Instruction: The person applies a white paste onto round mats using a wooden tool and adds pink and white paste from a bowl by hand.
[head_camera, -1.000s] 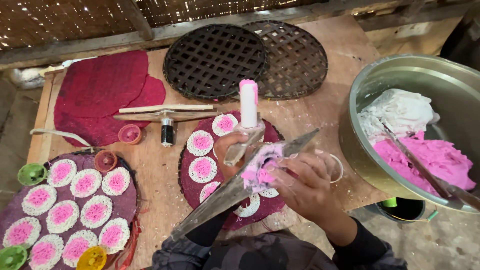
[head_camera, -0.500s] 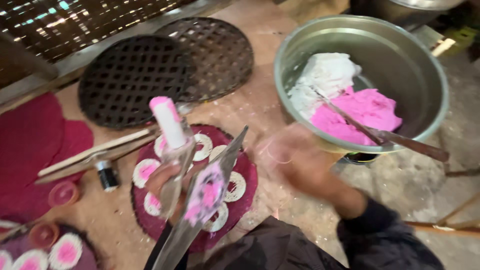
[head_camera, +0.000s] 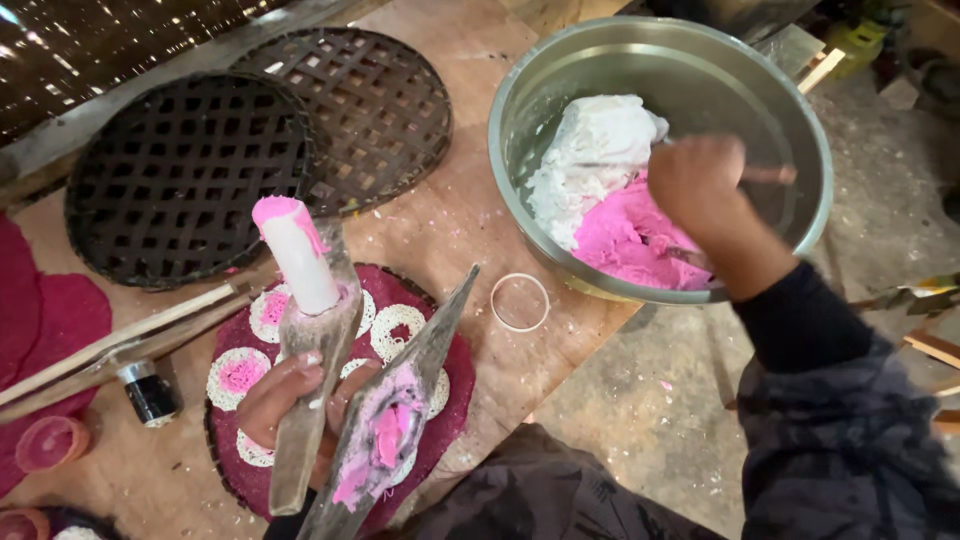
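Dough could smear the bowl (head_camera: 810, 150) rim if the right hand (head_camera: 700, 185), fist closed on a stick, scoops carelessly while the left hand (head_camera: 290, 400) grips two pink-smeared blades (head_camera: 400, 400).

The right hand (head_camera: 700, 185) is reaching into the metal bowl (head_camera: 805, 230) of pink dough (head_camera: 625, 240), while the left hand (head_camera: 290, 400) is gripping smeared wooden paddles (head_camera: 395, 430).

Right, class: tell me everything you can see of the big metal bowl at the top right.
The metal bowl is large, round and deep, silvery with a dull shine. It stands upright at the wooden table's right edge, partly overhanging. Inside lie a white dough lump and a pink dough mass, touching. The right hand reaches in, holding a thin stick.
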